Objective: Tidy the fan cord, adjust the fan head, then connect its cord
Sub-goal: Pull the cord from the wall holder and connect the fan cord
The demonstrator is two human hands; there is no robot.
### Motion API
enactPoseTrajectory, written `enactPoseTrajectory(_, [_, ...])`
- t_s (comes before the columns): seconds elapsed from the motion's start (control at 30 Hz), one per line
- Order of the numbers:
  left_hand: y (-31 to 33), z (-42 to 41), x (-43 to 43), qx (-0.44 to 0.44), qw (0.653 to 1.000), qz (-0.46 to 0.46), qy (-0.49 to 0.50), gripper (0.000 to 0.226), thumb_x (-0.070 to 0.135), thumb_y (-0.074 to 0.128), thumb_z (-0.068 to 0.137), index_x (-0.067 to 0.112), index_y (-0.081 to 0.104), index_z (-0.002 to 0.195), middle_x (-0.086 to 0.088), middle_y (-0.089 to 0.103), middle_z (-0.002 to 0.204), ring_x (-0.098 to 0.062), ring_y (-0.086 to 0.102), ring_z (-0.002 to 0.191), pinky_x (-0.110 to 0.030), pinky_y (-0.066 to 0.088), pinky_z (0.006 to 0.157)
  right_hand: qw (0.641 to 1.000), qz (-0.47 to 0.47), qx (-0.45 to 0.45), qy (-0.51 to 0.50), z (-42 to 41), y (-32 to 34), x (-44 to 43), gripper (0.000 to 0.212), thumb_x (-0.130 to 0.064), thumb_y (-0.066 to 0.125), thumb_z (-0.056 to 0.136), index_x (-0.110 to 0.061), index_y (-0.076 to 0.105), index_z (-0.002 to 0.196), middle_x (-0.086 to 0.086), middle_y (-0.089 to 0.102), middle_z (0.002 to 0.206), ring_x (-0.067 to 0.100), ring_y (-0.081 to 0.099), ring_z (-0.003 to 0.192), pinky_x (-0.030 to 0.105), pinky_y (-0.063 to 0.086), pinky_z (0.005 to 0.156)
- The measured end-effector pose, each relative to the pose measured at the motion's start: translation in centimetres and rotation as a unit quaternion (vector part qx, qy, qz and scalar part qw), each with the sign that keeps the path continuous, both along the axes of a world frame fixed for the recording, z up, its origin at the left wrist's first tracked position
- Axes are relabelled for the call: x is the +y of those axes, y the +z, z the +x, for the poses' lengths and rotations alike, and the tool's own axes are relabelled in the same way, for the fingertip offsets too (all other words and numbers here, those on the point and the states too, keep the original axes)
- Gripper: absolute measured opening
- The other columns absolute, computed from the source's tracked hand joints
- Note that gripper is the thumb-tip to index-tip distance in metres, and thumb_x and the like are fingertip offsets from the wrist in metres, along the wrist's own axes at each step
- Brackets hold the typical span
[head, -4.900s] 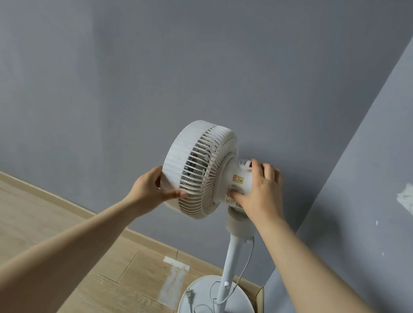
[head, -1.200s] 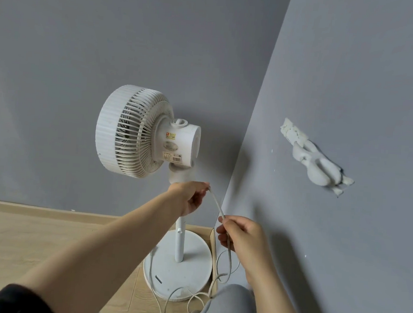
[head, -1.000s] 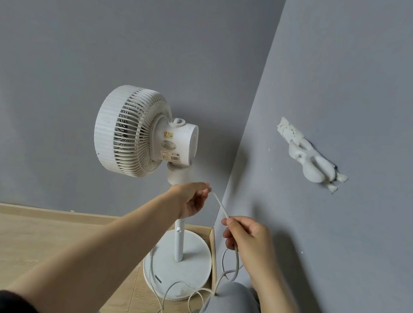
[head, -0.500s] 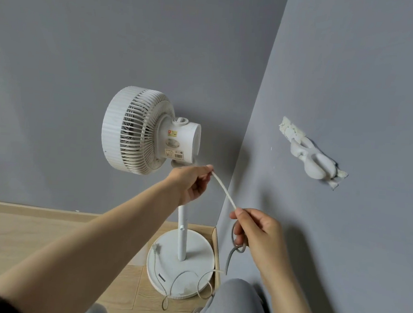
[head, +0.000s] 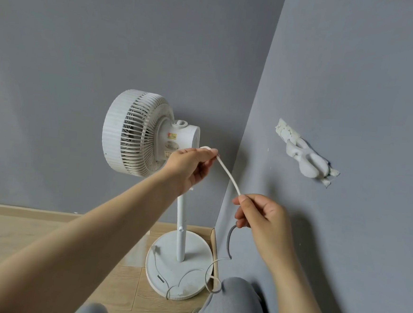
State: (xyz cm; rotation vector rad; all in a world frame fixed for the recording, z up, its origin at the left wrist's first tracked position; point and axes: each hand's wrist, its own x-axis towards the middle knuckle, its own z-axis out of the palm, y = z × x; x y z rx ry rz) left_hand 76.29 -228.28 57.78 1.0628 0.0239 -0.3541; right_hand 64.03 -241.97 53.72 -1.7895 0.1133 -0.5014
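A white pedestal fan stands in the room's corner, its head turned left and its round base on the floor. The white cord runs taut between my two hands. My left hand pinches it just below the motor housing. My right hand pinches it lower and to the right. Below that hand the cord hangs in a loop, then lies in loose curls across the base, ending at a small plug.
Grey walls meet just right of the fan. A rough patch of white filler sticks out of the right wall. My grey-trousered knee is beside the base. Wooden floor stretches to the left.
Both hands left the fan head and took hold of the cord. Over the last second they have drawn apart, my left rising, stretching the cord and lifting slack off the floor.
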Motion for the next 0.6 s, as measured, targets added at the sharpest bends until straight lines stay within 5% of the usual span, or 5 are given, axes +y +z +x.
enactPoseTrajectory(0.13, [-0.2,-0.4,-0.3,0.01,0.999,-0.042,-0.005,0.01,0.004,0.067,0.085,0.008,0.064,0.076,-0.001,0.061,0.064,-0.006,0.057,0.054,-0.012,0.049,0.052,1.0,-0.003,-0.026,0.012,-0.2,0.7,0.1,0.025,-0.008,0.054,0.092,-0.016,0.07,0.075,0.0,0.056,0.054,0.013,0.05,0.049,0.028,0.05,0.058])
enactPoseTrajectory(0.33, [-0.5,-3.2,0.4,-0.037,0.99,-0.029,-0.135,0.018,0.014,0.061,0.091,0.01,0.068,0.075,0.004,0.06,0.058,-0.006,0.059,0.06,-0.014,0.052,0.058,0.973,0.193,-0.003,0.128,-0.9,1.4,0.5,0.03,-0.01,0.05,0.095,-0.013,0.073,0.076,0.0,0.049,0.056,0.012,0.041,0.047,0.029,0.047,0.058])
enactPoseTrajectory(0.47, [-0.6,-3.9,1.4,-0.065,0.993,-0.002,-0.102,0.018,0.015,0.063,0.089,0.008,0.07,0.075,0.0,0.066,0.064,-0.009,0.062,0.062,-0.016,0.053,0.058,0.963,0.233,0.0,0.132,-1.0,1.5,0.5,0.028,-0.009,0.051,0.094,-0.009,0.074,0.077,0.003,0.052,0.057,0.012,0.045,0.048,0.026,0.05,0.058])
enactPoseTrajectory(0.6, [-2.4,-4.9,2.3,-0.131,0.985,0.099,-0.059,0.017,0.019,0.063,0.089,0.005,0.072,0.094,-0.006,0.073,0.085,-0.014,0.063,0.076,-0.024,0.056,0.075,0.956,0.259,0.007,0.135,-1.1,1.1,0.7,0.028,-0.009,0.051,0.093,-0.009,0.073,0.075,0.006,0.052,0.058,0.013,0.046,0.049,0.025,0.051,0.056])
